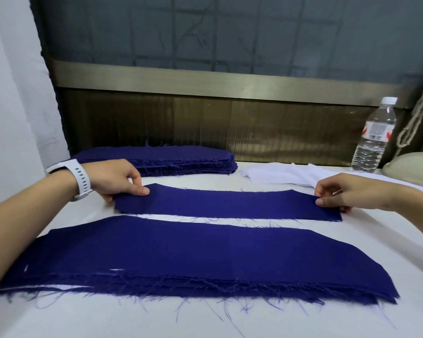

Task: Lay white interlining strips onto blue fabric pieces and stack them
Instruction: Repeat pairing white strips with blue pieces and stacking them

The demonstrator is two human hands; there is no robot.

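The left hand [117, 179], a white watch [77, 179] on its wrist, pinches the left end of 1 blue fabric piece [227, 203] between thumb and fingers. The piece lies across the white table [108, 320], between a far blue stack [156, 158] and a near blue stack [181, 259]. The right hand [344, 191] pinches its right end. White interlining strips [279, 175] lie behind, near a water bottle [374, 140].

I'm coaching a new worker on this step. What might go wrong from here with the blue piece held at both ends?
1. The blue piece, pinched by the left hand and right hand, may land skewed on the near stack, where white edges peek out.
2. Frayed threads could snag and drag layers.
3. The water bottle beside the interlining pile might be knocked over.
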